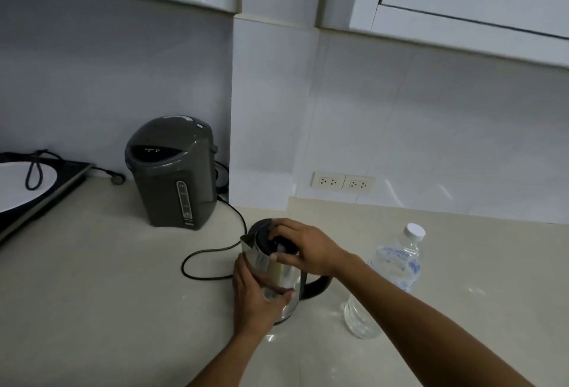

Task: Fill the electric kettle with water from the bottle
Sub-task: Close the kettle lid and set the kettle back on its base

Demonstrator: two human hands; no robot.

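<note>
Shiny steel electric kettle (281,275) standing between hands: left hand (257,297) gripping body, right hand (303,248) pressing black lid (271,237); capped clear plastic water bottle (389,279) standing right of right hand.

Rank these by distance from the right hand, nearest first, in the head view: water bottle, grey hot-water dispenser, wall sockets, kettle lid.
From the right hand:
1. Kettle lid, under its fingers.
2. Water bottle, to its right.
3. Wall sockets, behind on the wall.
4. Grey hot-water dispenser, back left.

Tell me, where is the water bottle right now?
The water bottle stands capped on the counter at lower right, just right of the kettle and behind the right forearm; neither hand touches it.
</note>
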